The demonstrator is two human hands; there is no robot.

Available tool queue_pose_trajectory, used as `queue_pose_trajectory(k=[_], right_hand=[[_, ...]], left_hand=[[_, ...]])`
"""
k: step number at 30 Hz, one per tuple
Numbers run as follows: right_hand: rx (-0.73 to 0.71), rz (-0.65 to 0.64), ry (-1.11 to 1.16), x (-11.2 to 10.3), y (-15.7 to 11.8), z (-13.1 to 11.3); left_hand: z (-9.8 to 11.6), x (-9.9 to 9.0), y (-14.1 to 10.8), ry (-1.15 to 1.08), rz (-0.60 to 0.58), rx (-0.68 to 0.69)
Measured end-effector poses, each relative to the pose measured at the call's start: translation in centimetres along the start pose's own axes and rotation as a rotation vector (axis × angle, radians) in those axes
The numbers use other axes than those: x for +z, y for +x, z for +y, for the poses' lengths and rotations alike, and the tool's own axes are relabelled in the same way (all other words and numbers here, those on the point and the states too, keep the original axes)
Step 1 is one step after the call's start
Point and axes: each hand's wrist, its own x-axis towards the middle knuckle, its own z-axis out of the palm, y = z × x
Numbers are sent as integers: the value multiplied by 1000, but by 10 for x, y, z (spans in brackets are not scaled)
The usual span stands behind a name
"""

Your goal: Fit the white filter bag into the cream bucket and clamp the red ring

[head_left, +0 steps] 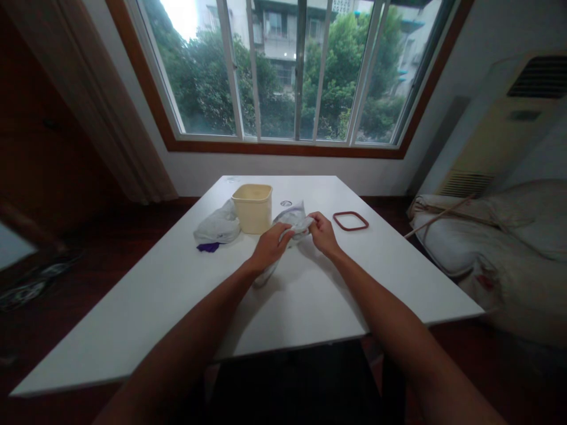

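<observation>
A thin whitish plastic bag (pixel 295 213) is held between my two hands over the middle of the white table. My left hand (pixel 270 243) pinches its left side, and a part of the bag hangs below that hand. The fingers of my right hand (pixel 322 231) are closed on its right edge. Just beyond my left hand stands an open cream-coloured bin (pixel 253 212). Another whitish bag (pixel 219 225) lies against the bin's left side, with a purple piece (pixel 208 247) at its front. To the right of my right hand lies a reddish-brown square ring (pixel 351 221).
A small round mark or ring (pixel 286 203) shows on the white table (pixel 177 313) behind the held bag. Large white sacks (pixel 500 254) with a thin stick on them are beyond the right edge. A window is behind the table.
</observation>
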Motion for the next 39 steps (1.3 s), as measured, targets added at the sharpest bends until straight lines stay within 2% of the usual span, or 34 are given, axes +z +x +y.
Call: queue_pose_trajectory(k=[5, 10, 14, 17, 22, 26, 33, 39], right_hand=[[207, -19, 203, 3, 1, -3], [357, -204, 372, -5, 0, -11], [375, -325, 350, -21, 0, -11], [291, -369, 198, -31, 2, -8], [84, -246, -202, -42, 9, 0], [60, -143, -245, -52, 14, 5], [67, -103, -329, -62, 20, 27], [29, 2, -451, -78, 30, 50]], left_hand=[[2, -3, -2, 119, 4, 19], [2, -2, -3, 141, 67, -55], [3, -2, -3, 201, 115, -125], [3, -4, -2, 253, 105, -136], [-1, -21, 1, 282, -7, -19], [-9, -40, 3, 274, -109, 86], [-23, -46, 6, 345, -72, -14], [-35, -51, 10, 359, -99, -85]])
